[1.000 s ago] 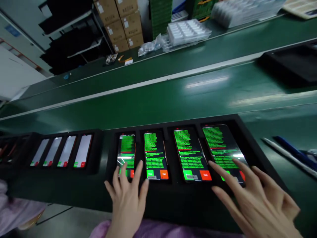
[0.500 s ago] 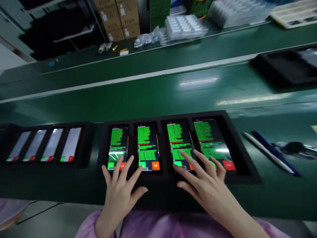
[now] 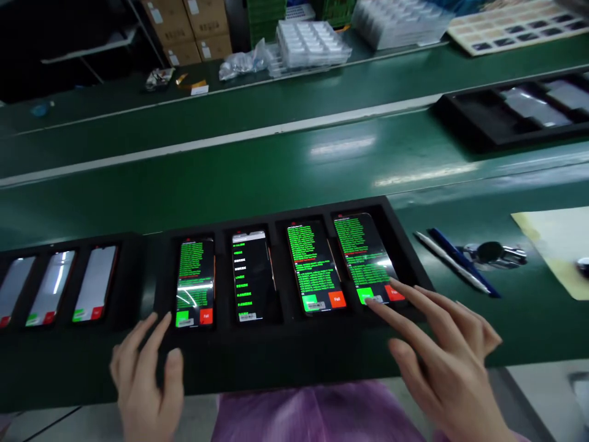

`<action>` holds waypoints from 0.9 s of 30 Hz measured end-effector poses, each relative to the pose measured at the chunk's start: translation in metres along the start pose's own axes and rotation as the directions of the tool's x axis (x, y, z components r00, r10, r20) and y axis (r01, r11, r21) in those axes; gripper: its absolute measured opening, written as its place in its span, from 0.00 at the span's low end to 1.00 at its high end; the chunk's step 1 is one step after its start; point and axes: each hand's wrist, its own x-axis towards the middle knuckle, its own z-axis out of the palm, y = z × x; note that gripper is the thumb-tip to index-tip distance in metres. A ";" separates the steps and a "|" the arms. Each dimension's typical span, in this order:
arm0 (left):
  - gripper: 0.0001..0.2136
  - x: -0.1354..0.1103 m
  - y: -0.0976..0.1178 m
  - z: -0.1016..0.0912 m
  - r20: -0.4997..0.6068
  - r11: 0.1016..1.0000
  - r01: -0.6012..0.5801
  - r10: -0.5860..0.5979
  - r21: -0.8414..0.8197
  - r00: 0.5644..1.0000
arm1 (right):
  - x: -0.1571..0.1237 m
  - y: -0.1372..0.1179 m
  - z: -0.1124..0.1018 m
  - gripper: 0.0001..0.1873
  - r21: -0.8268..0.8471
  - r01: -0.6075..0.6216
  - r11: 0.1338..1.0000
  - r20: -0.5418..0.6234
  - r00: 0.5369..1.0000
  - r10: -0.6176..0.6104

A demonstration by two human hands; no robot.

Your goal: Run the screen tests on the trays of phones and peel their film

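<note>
Fingers (image 3: pixel 405 322) spreading on the right hand (image 3: pixel 444 362), index tip resting on the green button of the rightmost smartphone (image 3: pixel 363 258), left hand (image 3: pixel 142 383) splaying open at the front edge of the black foam tray (image 3: pixel 276 350), lower left

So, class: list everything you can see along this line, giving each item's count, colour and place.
Phones with green text: four, black, in the near black foam tray.
Phones with pale screens: three, black, in the tray to the left.
Conveyor belt: one, green, across the view.
Pens: two, white and blue, right of the near tray.
Cardboard boxes: several, brown, stacked far left.
Plastic trays: one stack, clear, far centre.
Left hand: one, bare, at the tray's front edge.
Right hand: one, bare, fingers at the rightmost phone's green button.
</note>
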 end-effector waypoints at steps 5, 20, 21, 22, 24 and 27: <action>0.24 0.009 0.043 0.009 0.163 0.991 -0.118 0.107 0.064 0.981 | 0.011 -0.029 0.012 0.23 -0.059 -0.004 0.998 0.105 0.994 0.010; 0.22 0.012 0.060 0.025 0.368 0.921 -0.186 0.050 0.342 0.928 | 0.010 -0.032 0.028 0.28 -0.200 -0.040 0.979 0.208 0.975 0.082; 0.22 0.020 0.063 0.029 0.382 0.923 -0.173 0.031 0.345 0.924 | 0.017 -0.032 0.035 0.27 -0.201 -0.048 0.978 0.214 0.973 0.092; 0.22 0.031 0.066 0.034 0.393 0.925 -0.152 0.003 0.347 0.919 | 0.025 -0.032 0.043 0.26 -0.196 -0.067 0.978 0.219 0.970 0.110; 0.22 0.054 0.072 0.043 0.420 0.935 -0.096 -0.060 0.341 0.906 | 0.045 -0.030 0.055 0.25 -0.173 -0.125 0.977 0.242 0.956 0.165; 0.23 0.080 0.075 0.052 0.457 0.955 -0.002 -0.140 0.298 0.878 | 0.069 -0.025 0.059 0.24 -0.135 -0.168 0.976 0.283 0.938 0.201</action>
